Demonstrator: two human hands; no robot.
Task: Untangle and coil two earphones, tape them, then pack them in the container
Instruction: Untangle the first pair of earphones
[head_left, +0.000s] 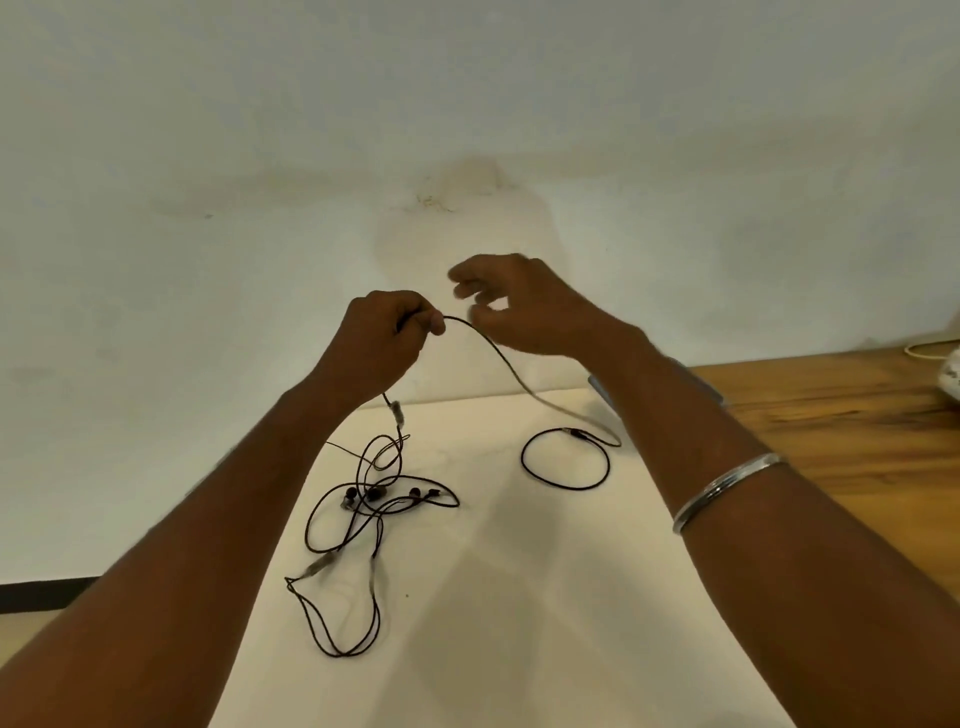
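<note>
Now, my left hand (382, 338) pinching a black earphone cable (500, 359) above the table (519, 597), tangled earphones (374, 499) lying on it below, my right hand (524, 306) blurred beside the cable, its grip impossible to tell.

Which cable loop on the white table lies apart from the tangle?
The single round loop on the right; the other loops cross each other in the tangle on the left.

A white sheet (519, 597) covers the near part of a wooden table (831, 415); behind rises a pale wall (467, 104) with a brownish stain (467, 182); at the right edge sit a white object (951, 374), cut off, and a pale cord (930, 347).
</note>
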